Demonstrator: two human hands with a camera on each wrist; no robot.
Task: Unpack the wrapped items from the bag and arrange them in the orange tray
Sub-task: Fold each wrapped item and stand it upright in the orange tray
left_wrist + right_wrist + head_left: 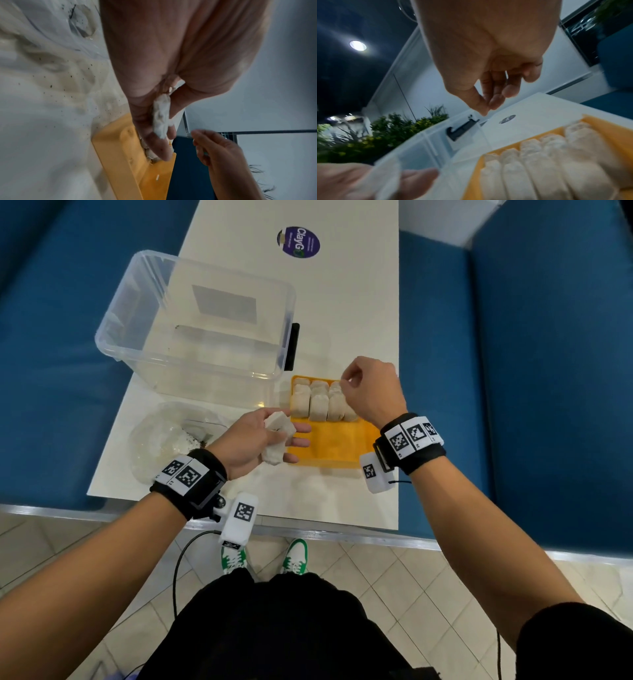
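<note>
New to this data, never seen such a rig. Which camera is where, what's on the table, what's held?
No robot: a person works bare-handed, with one camera on the head and one on each wrist. The head view looks down at both hands; wrist views look along each hand. On the white table: a clear bin, a plastic bag, an orange tray with wrapped items rowed at its far end. The left hand holds another wrapped item; the right hand hovers over the rows, fingers curled, apparently empty.

One orange tray, one bag, one clear bin.
</note>
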